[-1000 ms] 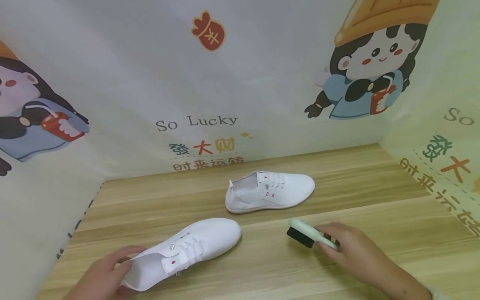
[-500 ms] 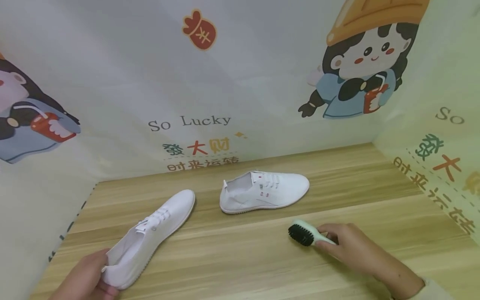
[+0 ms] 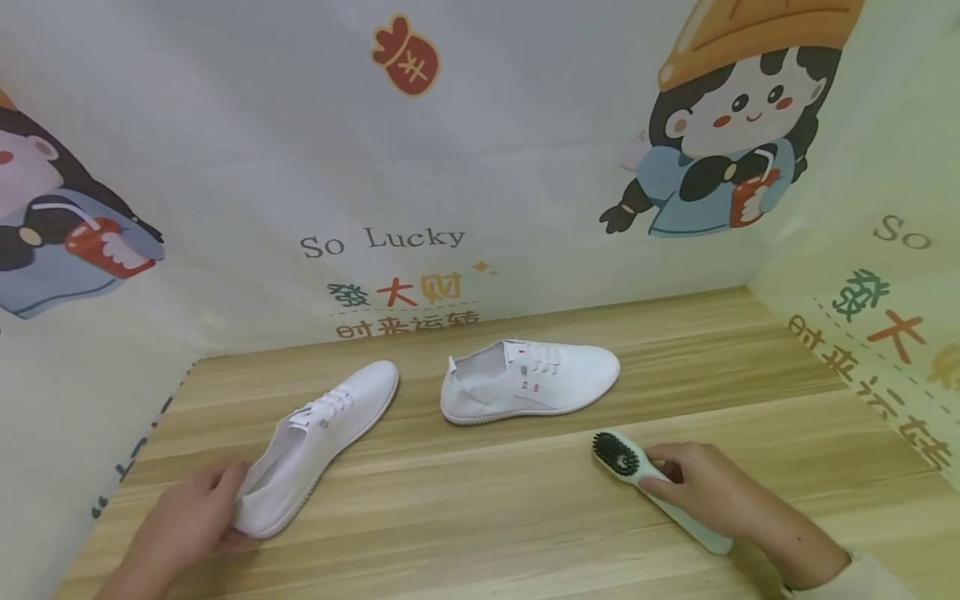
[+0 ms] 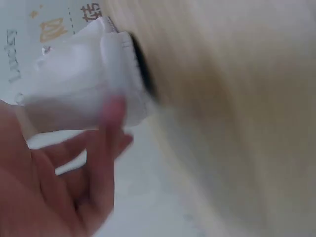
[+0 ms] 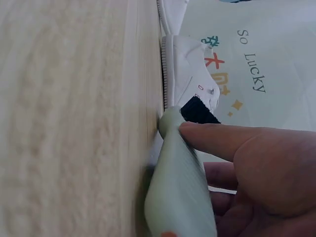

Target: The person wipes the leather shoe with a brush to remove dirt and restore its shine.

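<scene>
My left hand (image 3: 187, 521) holds a white lace-up shoe (image 3: 333, 429) by its heel, at the left of the table in the head view. The shoe sits sole down with its toe pointing to the back right. Up close in the left wrist view, blurred fingers curl at the heel of the shoe (image 4: 74, 79). On the right, my right hand (image 3: 712, 492) pinches a pale green brush (image 3: 690, 522) near its neck. Its black bristles (image 3: 615, 454) face up, and the handle slants toward the near right, low over the wood (image 5: 59, 123).
A matching white shoe (image 3: 573, 379) lies farther back, sole down, toe to the right. Behind the wooden table (image 3: 450, 517) stands a pale printed backdrop (image 3: 540, 192) with cartoon figures and lettering. It folds round the left and right sides too.
The left shoe has swung from tilted with its toe to the right to sole down, farther back and left. The brush has rolled from bristles down to bristles up.
</scene>
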Motion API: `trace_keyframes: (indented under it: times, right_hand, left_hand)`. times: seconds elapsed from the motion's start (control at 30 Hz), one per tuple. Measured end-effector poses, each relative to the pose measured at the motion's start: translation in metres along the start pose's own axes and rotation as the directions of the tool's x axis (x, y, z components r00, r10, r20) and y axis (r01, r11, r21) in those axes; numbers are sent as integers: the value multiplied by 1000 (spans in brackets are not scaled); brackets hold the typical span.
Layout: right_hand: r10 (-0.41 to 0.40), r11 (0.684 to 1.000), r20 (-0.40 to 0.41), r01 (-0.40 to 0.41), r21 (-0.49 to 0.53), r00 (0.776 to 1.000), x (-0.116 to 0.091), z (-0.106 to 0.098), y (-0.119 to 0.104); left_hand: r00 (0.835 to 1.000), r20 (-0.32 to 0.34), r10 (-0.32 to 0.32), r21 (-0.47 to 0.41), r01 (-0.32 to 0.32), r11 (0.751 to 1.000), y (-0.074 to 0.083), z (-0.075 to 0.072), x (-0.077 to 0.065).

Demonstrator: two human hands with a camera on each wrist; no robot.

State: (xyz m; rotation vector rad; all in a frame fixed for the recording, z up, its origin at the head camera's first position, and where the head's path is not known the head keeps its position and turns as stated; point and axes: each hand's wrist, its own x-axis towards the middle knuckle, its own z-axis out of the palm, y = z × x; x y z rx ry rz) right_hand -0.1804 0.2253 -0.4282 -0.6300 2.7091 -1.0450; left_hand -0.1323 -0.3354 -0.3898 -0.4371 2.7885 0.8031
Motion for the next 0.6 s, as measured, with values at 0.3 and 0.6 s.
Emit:
trace_keyframes:
  times: [0.3,0.6]
  right_hand:
    - [71,993,-12,-72,-94,997,1,-2,2]
    - [82,940,-81,-104,-325,993,-7,-8,-6]
  left_hand:
    - [776,-524,352,400,-141,906,58,16,-41]
    - [492,-562,665,552,-375,745,115,44,-51]
